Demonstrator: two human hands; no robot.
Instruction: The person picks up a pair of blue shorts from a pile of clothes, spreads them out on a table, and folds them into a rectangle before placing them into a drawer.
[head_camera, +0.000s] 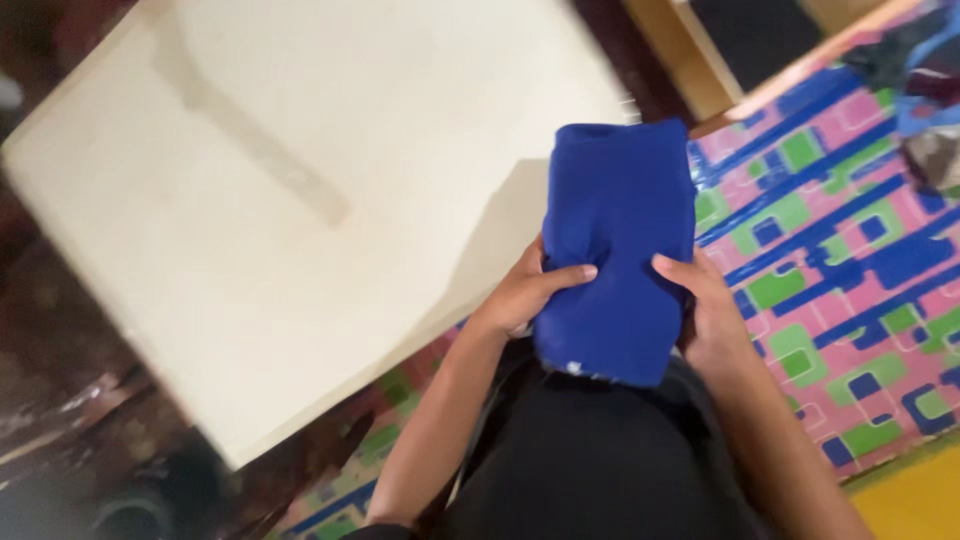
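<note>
Folded blue cloth (618, 250) is sitting upright between my two hands, in front of my chest and over my dark-clothed lap (590, 460). It is bundled into a thick, rounded block, its top end pointing away from me and its lower end showing a small pale patch near my body. I am gripping it with my left hand (525, 290), thumb lying across its front and fingers wrapped round its left side. My right hand (710, 315) is clasping the opposite side, thumb pressing on the front too, so both hands are closing on the bundle. Behind the cloth, to the left, a cream tabletop (280, 190) is stretching out at an angle, a faint streak running across it. To the right and below, a patterned mat (850, 280) in pink, green and blue is covering the floor. At the far upper right, some dark and blue clothes (925, 70) are lying on that mat, blurred
</note>
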